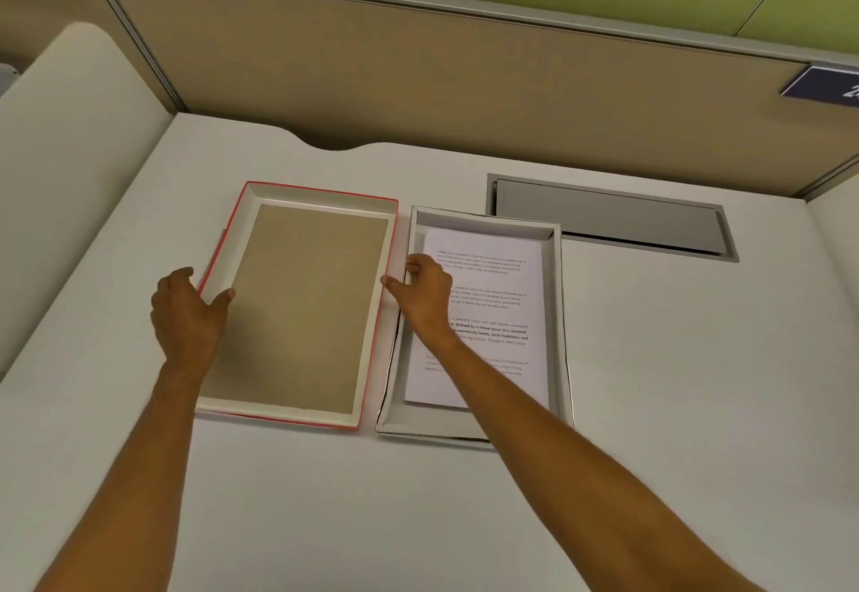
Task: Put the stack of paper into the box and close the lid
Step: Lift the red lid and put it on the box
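Observation:
The white box point(555, 312) lies open on the desk, right of centre, with the stack of printed paper point(497, 294) flat inside it. Beside it on the left lies the red-edged lid point(302, 303), upside down, its brown inside facing up. My left hand point(188, 312) grips the lid's left rim, thumb inside the wall. My right hand point(425, 294) holds the lid's right rim, thumb over the edge, and its forearm crosses over the box and part of the paper.
A grey cable hatch point(609, 219) is set into the white desk point(697, 405) behind the box. A tan partition wall point(418, 70) closes off the back. A curved cream panel point(60, 163) borders the left side.

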{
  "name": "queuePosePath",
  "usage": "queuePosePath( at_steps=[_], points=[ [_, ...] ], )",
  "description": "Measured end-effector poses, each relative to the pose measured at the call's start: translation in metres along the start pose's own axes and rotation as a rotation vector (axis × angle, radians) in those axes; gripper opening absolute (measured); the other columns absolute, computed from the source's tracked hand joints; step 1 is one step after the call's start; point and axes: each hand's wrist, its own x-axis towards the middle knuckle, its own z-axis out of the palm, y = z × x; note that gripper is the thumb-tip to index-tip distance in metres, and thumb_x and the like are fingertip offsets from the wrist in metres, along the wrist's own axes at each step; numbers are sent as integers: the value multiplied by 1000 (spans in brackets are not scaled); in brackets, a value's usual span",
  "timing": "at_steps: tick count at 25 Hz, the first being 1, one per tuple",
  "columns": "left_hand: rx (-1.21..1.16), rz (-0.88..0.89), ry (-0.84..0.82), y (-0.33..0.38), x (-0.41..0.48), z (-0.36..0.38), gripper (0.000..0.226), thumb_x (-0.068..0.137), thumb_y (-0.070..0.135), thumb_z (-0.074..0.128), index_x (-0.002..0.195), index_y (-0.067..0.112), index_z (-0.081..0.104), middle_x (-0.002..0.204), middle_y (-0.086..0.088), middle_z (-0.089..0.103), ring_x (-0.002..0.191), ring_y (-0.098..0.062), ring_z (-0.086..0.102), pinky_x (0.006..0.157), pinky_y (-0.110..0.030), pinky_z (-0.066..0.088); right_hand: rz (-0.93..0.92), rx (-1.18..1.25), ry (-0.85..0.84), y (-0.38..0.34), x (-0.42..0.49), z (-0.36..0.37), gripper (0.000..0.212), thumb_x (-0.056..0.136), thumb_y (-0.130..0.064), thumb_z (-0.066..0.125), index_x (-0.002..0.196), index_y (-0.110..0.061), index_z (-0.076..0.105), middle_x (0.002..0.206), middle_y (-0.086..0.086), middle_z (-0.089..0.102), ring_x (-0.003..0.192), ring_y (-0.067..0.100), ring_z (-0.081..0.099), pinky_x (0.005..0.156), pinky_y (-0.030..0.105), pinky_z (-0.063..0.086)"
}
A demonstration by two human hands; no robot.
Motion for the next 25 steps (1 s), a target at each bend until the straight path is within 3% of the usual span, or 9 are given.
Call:
queuePosePath(
  at_steps=[2, 5, 8, 13, 18, 20, 23, 25],
  points=[
    [19, -19, -54, -5, 4, 1, 70, 82, 30, 77, 135, -4, 47, 135, -29, 53, 123, -48, 50, 104, -59, 43, -76, -61, 16, -3, -10, 14, 50, 80, -17, 79, 123, -2, 59, 121, 13, 66, 102, 13, 58, 87, 12, 41],
    [12, -46, -100, -9, 5, 3, 66, 82, 32, 76, 130, -5, 50, 128, -29, 57, 116, -50, 55, 100, -60, 47, -51, -125, -41, -3, -21, 34, 48, 82, -19, 76, 123, -3, 58, 117, 14, 66, 100, 20, 60, 87, 29, 53],
    [8, -63, -124, -13, 6, 4, 61, 83, 31, 76, 125, -6, 54, 124, -30, 60, 111, -51, 59, 97, -61, 49, 28, -203, -63, 3, -26, 48, 35, 82, -18, 76, 108, -1, 59, 106, 13, 67, 94, 25, 64, 80, 37, 58],
    [5, -75, -102, -17, 10, 1, 35, 93, 22, 65, 110, -9, 61, 111, -31, 66, 100, -51, 64, 90, -56, 52, 23, -315, -77, 13, -22, 58, 15, 81, 8, 61, 96, 3, 62, 95, 16, 68, 86, 29, 67, 71, 45, 60],
    [8, -82, -149, -4, 13, -23, 28, 99, 14, 51, 113, -10, 50, 111, -37, 61, 100, -54, 60, 84, -53, 49, 38, -292, -72, 26, -19, 56, 8, 81, 7, 61, 88, 4, 61, 89, 17, 67, 82, 31, 66, 70, 47, 59],
    [-7, -101, -155, 7, 13, -40, 31, 99, 15, 50, 118, -9, 45, 117, -37, 59, 104, -54, 58, 86, -53, 49, 53, -247, -78, 23, -21, 51, 7, 84, 0, 65, 88, 4, 61, 90, 16, 67, 84, 30, 66, 72, 44, 59],
    [-36, -110, -170, 28, 6, -68, 39, 99, 18, 51, 125, -8, 40, 122, -34, 58, 108, -51, 57, 88, -51, 48, -14, -194, -1, -2, -30, 47, 31, 89, -31, 68, 100, -2, 62, 96, 10, 68, 86, 19, 63, 74, 33, 54],
    [-47, -68, -173, 46, -5, -84, 45, 98, 18, 53, 131, -8, 36, 125, -30, 58, 111, -49, 57, 90, -49, 47, -109, -73, 22, -37, -35, 45, 47, 89, -44, 64, 116, -6, 62, 110, 8, 70, 96, 15, 63, 84, 30, 52]
  ],
)
